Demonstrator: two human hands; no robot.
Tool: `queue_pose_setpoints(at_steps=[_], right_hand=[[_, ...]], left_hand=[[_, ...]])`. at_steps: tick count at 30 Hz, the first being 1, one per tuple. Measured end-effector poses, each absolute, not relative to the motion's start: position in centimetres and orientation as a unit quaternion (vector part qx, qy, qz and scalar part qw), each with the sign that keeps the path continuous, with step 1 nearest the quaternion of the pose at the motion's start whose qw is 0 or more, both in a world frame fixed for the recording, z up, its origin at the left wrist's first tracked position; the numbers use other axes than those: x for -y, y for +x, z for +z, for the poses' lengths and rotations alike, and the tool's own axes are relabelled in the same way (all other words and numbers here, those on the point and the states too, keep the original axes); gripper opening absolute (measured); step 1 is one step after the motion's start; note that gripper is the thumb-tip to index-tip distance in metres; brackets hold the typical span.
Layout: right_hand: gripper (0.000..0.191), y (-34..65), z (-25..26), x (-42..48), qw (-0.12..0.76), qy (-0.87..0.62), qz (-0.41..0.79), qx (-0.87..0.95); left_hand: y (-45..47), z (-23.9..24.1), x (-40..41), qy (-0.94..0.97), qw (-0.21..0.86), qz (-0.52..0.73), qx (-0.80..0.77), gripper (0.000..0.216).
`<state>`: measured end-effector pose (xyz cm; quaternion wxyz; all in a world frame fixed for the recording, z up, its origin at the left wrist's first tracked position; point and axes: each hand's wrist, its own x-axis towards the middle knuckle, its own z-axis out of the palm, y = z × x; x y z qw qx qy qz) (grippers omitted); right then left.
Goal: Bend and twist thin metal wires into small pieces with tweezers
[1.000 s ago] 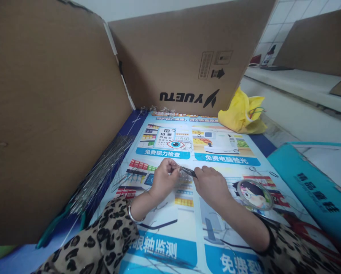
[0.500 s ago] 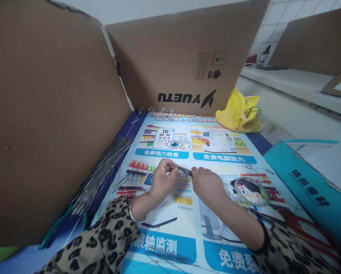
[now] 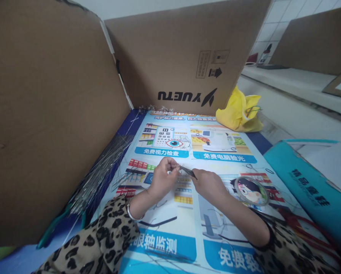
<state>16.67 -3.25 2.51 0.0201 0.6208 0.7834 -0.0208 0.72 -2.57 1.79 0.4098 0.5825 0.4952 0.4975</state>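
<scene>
My left hand (image 3: 164, 176) and my right hand (image 3: 209, 184) meet over the middle of a printed poster (image 3: 187, 228) that covers the table. Both hands are closed in a pinch on a thin dark strip (image 3: 188, 172) that runs between them, the left at its left end, the right at its right end. A small clear part seems to hang under the strip, too small to name. Leopard-print sleeves cover both forearms, and a silver bangle (image 3: 129, 212) sits on my left wrist.
Cardboard walls (image 3: 53, 114) stand at the left and back. A bundle of thin metal wires (image 3: 102, 167) lies along the left wall. A roll of clear tape (image 3: 252, 190) lies right of my right hand. A yellow bag (image 3: 239, 112) and a teal package (image 3: 313, 190) are at the right.
The hands stay together on the strip with only small shifts; the right hand's fingers have turned a little. The camera view has drifted slightly.
</scene>
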Motion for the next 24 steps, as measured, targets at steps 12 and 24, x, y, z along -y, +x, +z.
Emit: queue_pose_setpoints(at_steps=[12,24], right_hand=[[0.015,17.8,2.2,3.4,-0.033,0.586,0.061,-0.807],[0.016,18.9,2.2,2.9,-0.050,0.542,0.066,-0.836]], left_hand=[[0.7,1.6,2.5,0.575,0.444,0.494,-0.477,0.014],[0.2,1.5,2.0,0.605,0.504,0.434,-0.436,0.015]])
